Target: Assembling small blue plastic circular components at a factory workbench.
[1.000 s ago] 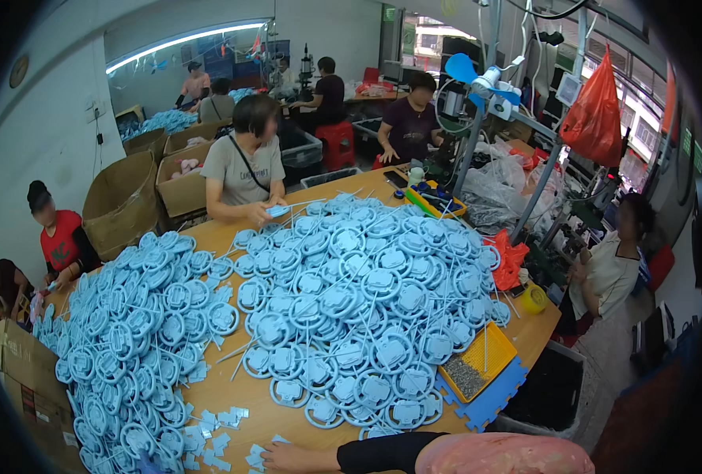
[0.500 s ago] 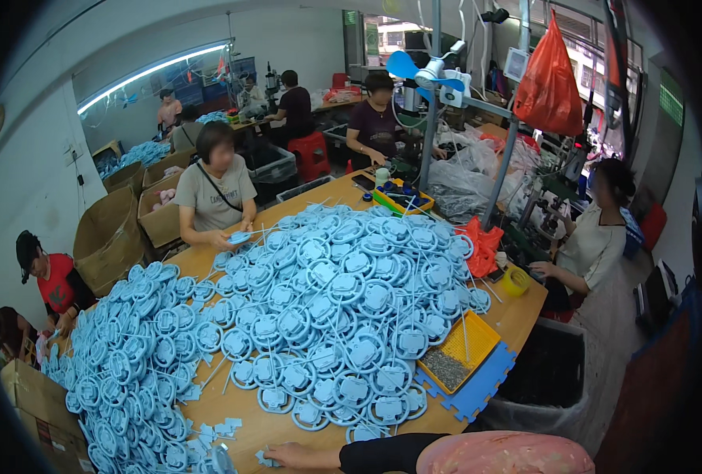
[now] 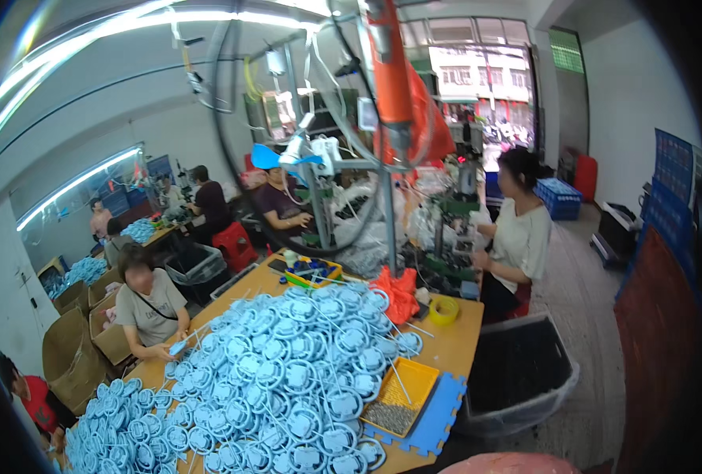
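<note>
Neither of my hands shows in the head view. Only a bit of pink patterned clothing [image 3: 509, 463] of mine rises at the lower edge. In front of me a big heap of light blue round plastic parts [image 3: 288, 371], ring-shaped with a plate in the middle, covers much of the wooden table [image 3: 446, 332]. Thin pale rods stick out among them. A yellow tray [image 3: 420, 375] with small grey metal pieces stands on a blue foam mat [image 3: 443, 411] at the heap's right side.
An orange power screwdriver [image 3: 389, 63] hangs overhead on a looped cable. Yellow tape [image 3: 443, 310] and a red bag [image 3: 396, 294] lie at the table's right. A lined black bin [image 3: 517, 371] stands beside the table. Several co-workers sit around, one [image 3: 152, 308] holding a blue part.
The view has swung up and to the right. My right hand, earlier by small blue pieces at the table's near edge, is out of the picture.
</note>
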{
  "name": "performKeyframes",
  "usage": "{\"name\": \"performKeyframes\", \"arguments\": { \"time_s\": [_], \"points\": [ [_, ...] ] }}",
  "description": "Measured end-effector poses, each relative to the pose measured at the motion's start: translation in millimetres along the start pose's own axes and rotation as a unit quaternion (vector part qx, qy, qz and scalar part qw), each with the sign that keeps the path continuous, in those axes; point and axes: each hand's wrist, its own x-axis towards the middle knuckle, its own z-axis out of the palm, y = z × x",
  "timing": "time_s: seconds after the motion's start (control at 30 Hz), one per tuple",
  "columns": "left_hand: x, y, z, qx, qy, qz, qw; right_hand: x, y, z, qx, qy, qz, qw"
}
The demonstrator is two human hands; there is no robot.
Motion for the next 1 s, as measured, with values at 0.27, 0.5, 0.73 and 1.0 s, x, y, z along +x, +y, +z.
{"name": "performKeyframes", "arguments": {
  "time_s": [0.27,0.5,0.73,1.0],
  "points": [
    [-92,-6,-40,0.065,-0.112,0.027,0.991,-71,3,54,0.174,-0.050,0.125,0.976],
    [-112,-83,-6,-0.455,-0.050,-0.392,0.798,-89,-44,9,0.242,-0.190,0.204,0.930],
    [-125,-120,-14,-0.749,0.025,-0.382,0.540,-54,-60,42,0.256,-0.157,0.219,0.928],
    [-157,-142,-10,-0.743,0.195,-0.429,0.475,-71,-98,107,0.028,-0.125,-0.208,0.970]
  ]
}}
